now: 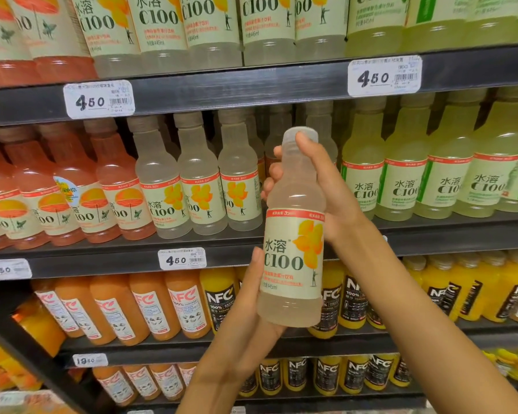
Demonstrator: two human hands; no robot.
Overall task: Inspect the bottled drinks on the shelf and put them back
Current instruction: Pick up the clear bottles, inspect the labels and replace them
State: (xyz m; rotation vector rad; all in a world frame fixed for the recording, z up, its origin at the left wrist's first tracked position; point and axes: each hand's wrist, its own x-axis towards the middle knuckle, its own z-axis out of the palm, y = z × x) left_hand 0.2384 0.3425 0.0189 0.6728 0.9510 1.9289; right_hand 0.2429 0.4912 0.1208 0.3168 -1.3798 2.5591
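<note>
Both hands are holding one pale C100 bottle [292,234] upright in front of the shelf [251,85], its label with the yellow fruit facing the camera. Right hand [320,186] is forming the upper grip, fingers curled round the neck and shoulder from behind, thumb lying over the clear cap. Left hand [251,297] is forming the lower grip, palm cupping the base and thumb pressing along the label's left edge. Behind the bottle, a gap is showing in the middle shelf's row of pale bottles [201,174], with orange-pink bottles [72,189] to the left and yellow-green ones [431,174] to the right. White price tags [181,259] are reading 4.50.
</note>
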